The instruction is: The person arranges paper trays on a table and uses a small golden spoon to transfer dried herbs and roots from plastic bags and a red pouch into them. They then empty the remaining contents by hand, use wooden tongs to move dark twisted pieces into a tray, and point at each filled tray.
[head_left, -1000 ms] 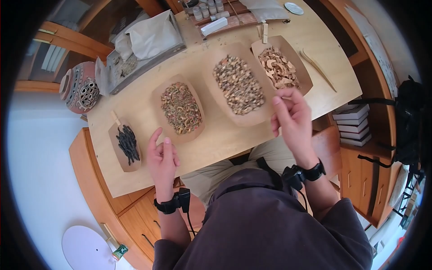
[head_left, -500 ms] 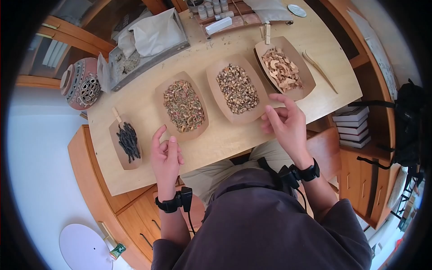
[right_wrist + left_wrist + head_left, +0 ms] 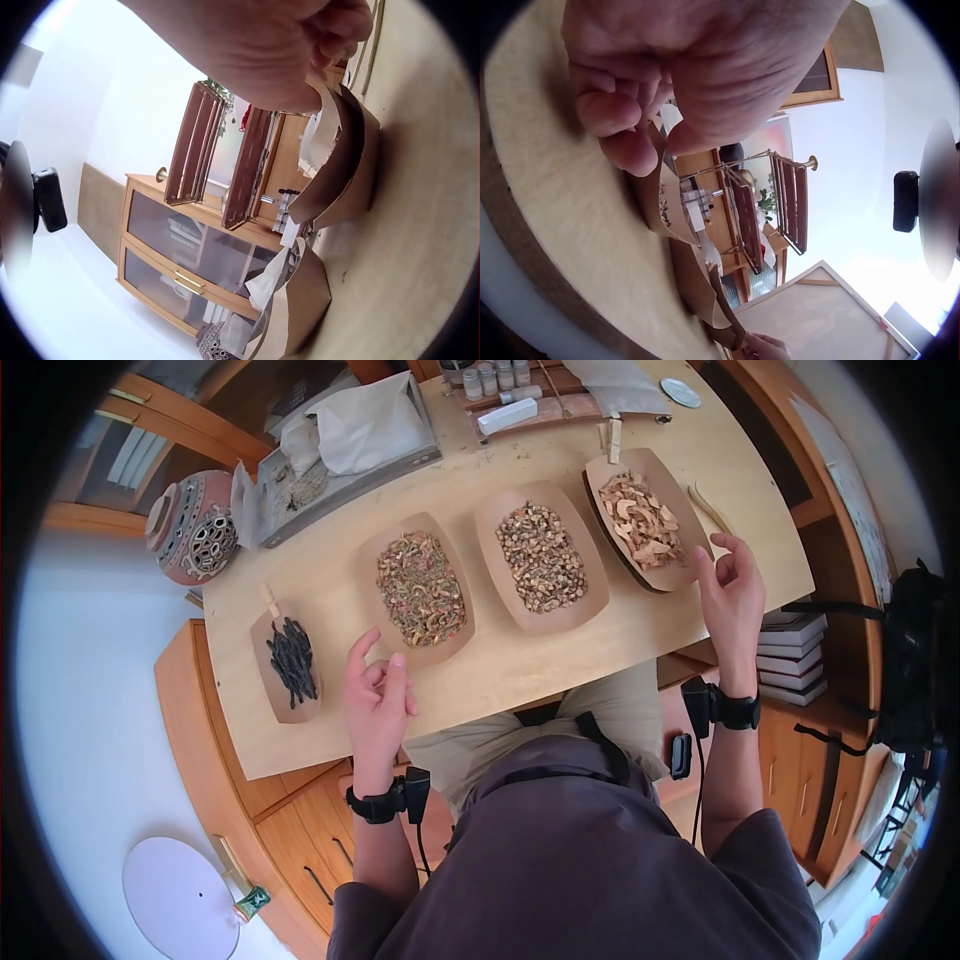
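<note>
Four paper trays stand in a row in the head view: one with dark sticks (image 3: 291, 660), one with mixed green and red bits (image 3: 422, 588), one with pale speckled pieces (image 3: 541, 558), and one with tan slices (image 3: 640, 520). The last appears nested over another tray (image 3: 367, 157). The right hand (image 3: 732, 595) is at its near right corner, thumb by the rim (image 3: 325, 180), fingers loosely bent; whether they touch it is hard to tell. Beside the near edge of the mixed-bits tray, the left hand (image 3: 377, 700) hovers, holding nothing, fingers loosely bent.
Behind the trays are a grey box with white cloth (image 3: 365, 428), small jars (image 3: 487, 380) and a white box (image 3: 507, 416). A patterned pot (image 3: 198, 528) stands at the left edge. A curved wooden tool (image 3: 708, 507) lies right of the tan slices.
The right hand has moved right, from the speckled tray's side to the corner of the tan-slice tray. The left hand stays close to the mixed-bits tray. The head view has shifted slightly.
</note>
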{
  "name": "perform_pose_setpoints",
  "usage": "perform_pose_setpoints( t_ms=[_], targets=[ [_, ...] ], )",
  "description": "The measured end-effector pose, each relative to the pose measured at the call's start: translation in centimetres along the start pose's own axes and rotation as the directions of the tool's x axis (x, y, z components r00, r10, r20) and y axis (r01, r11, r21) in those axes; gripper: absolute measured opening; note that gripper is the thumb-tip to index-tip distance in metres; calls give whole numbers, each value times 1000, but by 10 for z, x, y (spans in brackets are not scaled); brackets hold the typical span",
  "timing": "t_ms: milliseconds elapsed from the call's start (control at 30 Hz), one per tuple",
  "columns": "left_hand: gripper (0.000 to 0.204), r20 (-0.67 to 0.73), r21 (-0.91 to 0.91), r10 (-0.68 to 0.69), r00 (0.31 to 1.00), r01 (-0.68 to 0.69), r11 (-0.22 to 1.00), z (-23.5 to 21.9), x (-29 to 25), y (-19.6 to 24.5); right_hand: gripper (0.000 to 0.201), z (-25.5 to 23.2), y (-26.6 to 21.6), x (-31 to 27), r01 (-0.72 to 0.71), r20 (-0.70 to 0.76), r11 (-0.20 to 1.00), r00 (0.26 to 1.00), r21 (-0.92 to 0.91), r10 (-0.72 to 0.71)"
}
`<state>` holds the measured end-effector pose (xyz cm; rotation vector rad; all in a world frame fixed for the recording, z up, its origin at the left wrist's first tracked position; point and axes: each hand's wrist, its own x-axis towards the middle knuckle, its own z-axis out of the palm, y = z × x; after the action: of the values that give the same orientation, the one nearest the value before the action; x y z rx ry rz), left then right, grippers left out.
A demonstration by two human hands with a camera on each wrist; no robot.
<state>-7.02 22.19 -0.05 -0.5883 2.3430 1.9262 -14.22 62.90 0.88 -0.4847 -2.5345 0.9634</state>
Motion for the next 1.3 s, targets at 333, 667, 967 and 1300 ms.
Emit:
perform_pose_setpoints(
  t_ms=[333, 667, 967, 1300],
  targets=[
    [55, 6, 11, -24, 1000, 24, 1000, 2, 1, 4, 25, 5, 16, 5, -152, 138, 960, 983, 235, 122],
    [56, 9, 10, -7, 1000, 7, 1000, 3, 3, -5, 17, -4, 10, 2, -290, 225, 749, 956, 595, 191],
    [59, 17, -31, -18, 1000, 18, 999, 6, 2, -4, 12, -1, -61, -37, -270, 319, 664, 946, 697, 50],
    [60, 70, -108, 10, 997, -3, 994, -3, 1, -6, 17, 80, -138, -116, -547, 672, 502, 735, 670, -96]
  ],
)
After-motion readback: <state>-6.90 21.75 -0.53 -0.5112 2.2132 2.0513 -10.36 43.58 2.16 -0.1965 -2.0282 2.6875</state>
